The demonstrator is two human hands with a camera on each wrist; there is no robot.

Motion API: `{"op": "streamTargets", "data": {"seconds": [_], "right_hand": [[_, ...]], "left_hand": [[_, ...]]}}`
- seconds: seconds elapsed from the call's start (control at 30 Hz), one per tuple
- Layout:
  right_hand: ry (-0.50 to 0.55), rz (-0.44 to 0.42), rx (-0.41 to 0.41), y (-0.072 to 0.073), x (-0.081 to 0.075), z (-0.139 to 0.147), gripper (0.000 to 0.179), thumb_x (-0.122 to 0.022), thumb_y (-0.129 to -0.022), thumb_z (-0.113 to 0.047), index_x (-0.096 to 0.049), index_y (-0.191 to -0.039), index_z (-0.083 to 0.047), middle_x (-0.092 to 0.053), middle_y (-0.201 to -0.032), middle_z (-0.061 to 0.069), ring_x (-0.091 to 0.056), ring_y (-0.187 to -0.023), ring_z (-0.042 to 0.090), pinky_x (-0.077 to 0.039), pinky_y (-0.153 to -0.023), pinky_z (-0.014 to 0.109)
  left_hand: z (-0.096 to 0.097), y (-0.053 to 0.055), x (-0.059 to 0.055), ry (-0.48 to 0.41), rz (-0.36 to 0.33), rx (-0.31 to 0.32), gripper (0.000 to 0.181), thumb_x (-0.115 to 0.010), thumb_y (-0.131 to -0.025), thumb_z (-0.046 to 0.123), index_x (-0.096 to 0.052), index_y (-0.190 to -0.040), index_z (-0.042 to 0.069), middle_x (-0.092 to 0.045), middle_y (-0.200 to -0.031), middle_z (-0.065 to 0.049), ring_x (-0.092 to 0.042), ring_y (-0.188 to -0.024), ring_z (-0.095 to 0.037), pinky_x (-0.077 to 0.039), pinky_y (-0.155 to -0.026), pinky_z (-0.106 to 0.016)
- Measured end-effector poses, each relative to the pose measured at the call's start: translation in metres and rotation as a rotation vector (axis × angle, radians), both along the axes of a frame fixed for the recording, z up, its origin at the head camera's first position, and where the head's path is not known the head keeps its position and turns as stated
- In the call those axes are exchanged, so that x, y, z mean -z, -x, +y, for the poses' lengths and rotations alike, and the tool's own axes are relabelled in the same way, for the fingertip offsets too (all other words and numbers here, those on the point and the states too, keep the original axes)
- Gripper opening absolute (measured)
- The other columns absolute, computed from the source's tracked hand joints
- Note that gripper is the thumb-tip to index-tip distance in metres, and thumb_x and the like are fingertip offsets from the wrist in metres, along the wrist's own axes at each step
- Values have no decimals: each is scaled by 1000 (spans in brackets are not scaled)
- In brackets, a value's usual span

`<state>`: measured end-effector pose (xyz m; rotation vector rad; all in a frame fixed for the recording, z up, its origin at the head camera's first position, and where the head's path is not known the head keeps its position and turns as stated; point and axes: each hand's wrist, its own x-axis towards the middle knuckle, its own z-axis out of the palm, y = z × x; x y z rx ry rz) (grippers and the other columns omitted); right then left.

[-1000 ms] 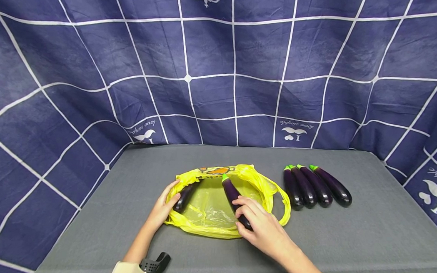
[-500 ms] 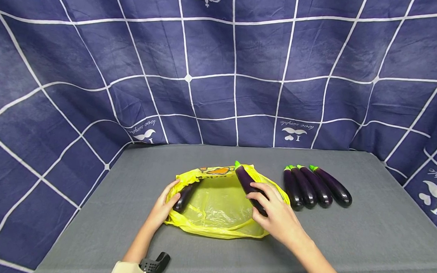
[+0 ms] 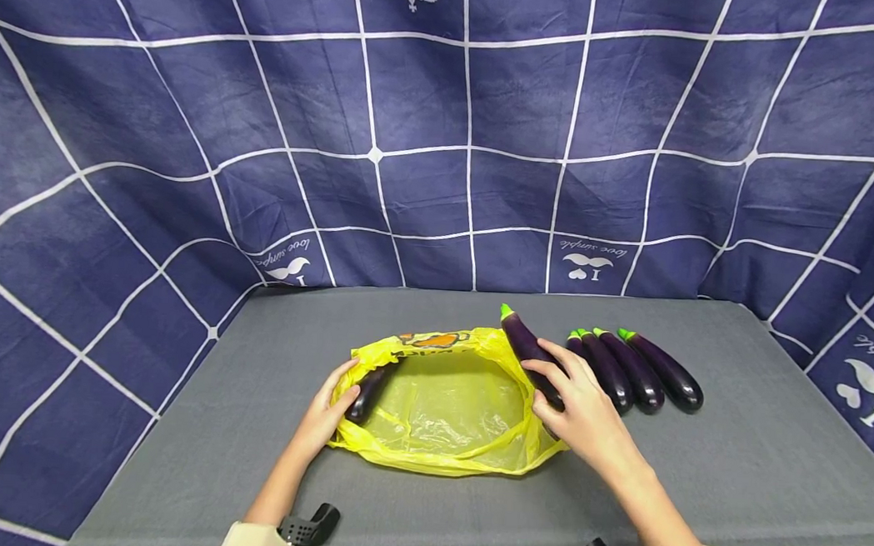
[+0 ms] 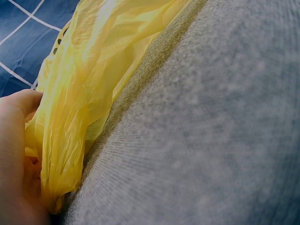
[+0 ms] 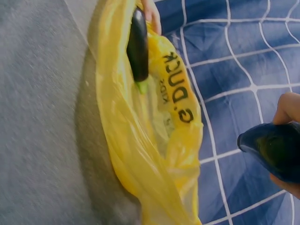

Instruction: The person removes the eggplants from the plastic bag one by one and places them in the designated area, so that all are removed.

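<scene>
A yellow plastic bag (image 3: 425, 460) lies with its mouth spread wide in the head view. My left hand (image 3: 326, 412) pinches the bag's left rim, thumb inside and fingers outside. Inside, against the left wall, rests one dark purple eggplant (image 3: 372, 394). My right hand (image 3: 585, 406) grips a second eggplant (image 3: 523, 338) over the bag's right rim, its green stem end pointing up and away. In the right wrist view, the blunt end of the held eggplant (image 5: 276, 147) shows between thumb and fingers, at the right edge.
To the right of the bag, several eggplants (image 3: 644, 382) lie side by side on the grey table (image 3: 756, 460), partly behind my right hand. Beyond the table hangs a blue curtain (image 3: 517, 186) with white grid lines.
My right hand has lifted the eggplant from the bag's inside, moving right and away to its right rim. My left hand keeps its place on the left rim.
</scene>
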<state>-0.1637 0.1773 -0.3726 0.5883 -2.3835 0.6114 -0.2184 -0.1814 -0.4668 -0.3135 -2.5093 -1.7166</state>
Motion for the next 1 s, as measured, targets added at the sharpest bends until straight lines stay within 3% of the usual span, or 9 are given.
{"op": "streamTargets", "data": {"seconds": [0.33,0.67,1.0], "right_hand": [[32,-17,64,5,-6,21,38,-66,-73,-3,-61,-111,-8,-54,-122,10,-52,-110,30,-43,-88,46],[69,-27,134,11,-9,42,33,-64,-74,-1,-62,-107,-8,-53,-121,11,-49,-111,33,-40,-88,47],[147,-34,187,17,-10,66,34,-55,-74,2,-62,-106,-5,-53,-118,16,-46,-107,36,-36,-84,50]], "left_hand": [[0,0,-2,-2,-18,-4,47,-49,-94,25,-36,-138,17,-33,-146,-8,-19,-137,-26,-12,-110,-53],[11,-17,-32,-2,-52,-4,48,-47,-94,15,-33,-139,5,-31,-146,-16,-18,-137,-31,-12,-109,-55],[11,-17,-32,-3,-60,-4,48,-47,-94,16,-33,-139,6,-30,-146,-16,-16,-138,-32,-11,-109,-56]]}}
